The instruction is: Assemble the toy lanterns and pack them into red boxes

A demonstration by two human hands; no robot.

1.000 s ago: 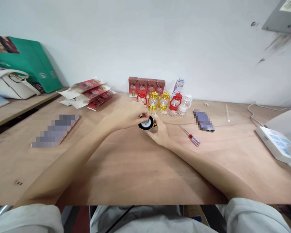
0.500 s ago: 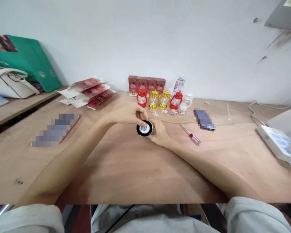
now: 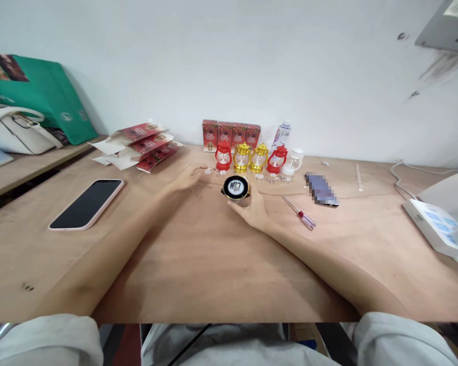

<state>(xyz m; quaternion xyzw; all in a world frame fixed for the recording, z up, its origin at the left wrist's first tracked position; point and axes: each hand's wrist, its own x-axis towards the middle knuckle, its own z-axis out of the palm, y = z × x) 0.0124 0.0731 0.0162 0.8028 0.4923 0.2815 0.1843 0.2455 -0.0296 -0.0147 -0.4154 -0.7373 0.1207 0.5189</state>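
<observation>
My right hand (image 3: 254,207) grips a gold lantern (image 3: 235,188), its round black-and-white base facing up toward me. Left of it, my left hand (image 3: 193,177) is over the table beside a small white piece (image 3: 208,171); its fingers are pressed together, and what they hold, if anything, is too small to make out. Behind the hands stand a red lantern (image 3: 223,156), a gold lantern (image 3: 241,157), another gold one (image 3: 258,158), a second red one (image 3: 277,159) and a white one (image 3: 292,164). Small loose parts (image 3: 272,178) lie in front of them.
Red boxes (image 3: 224,133) and a bottle (image 3: 282,133) stand by the wall. Flattened cartons (image 3: 141,145) and a phone (image 3: 87,205) lie on the left. On the right are a screwdriver (image 3: 303,216), a blurred-out device (image 3: 322,188) and a white appliance (image 3: 438,229).
My left hand has left the lantern base and moved left and back to the small parts. The lantern in my right hand has shifted slightly right and farther back.
</observation>
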